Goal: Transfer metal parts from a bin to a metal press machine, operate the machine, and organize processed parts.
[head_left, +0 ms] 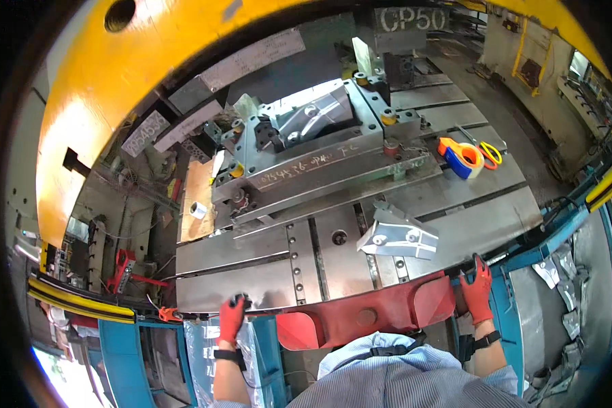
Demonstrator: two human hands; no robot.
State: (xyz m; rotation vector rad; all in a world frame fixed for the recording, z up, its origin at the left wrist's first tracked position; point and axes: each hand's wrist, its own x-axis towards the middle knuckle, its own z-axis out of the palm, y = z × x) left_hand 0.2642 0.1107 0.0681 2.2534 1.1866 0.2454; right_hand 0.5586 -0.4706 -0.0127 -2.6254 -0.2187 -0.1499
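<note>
My left hand (232,321), in a red glove with dark fingertips, rests at the front edge of the steel press bed (265,283). Its fingers lie over the edge, and I see nothing held in them. Farther right, my right hand (477,292) wears a matching glove and touches the same edge, fingers apart and empty. Between the hands but deeper on the bed lies a bent grey sheet-metal part (402,234) with two round raised spots. A similar shiny metal part (316,119) sits on the steel die (306,160) at the back.
Orange-and-blue tape dispenser (462,158) and yellow-handled scissors (489,155) lie at the bed's right. A white roll (198,210) stands on a wooden board (196,190) at left. Several metal parts (570,289) fill a bin at right. A yellow press frame (81,102) arches overhead.
</note>
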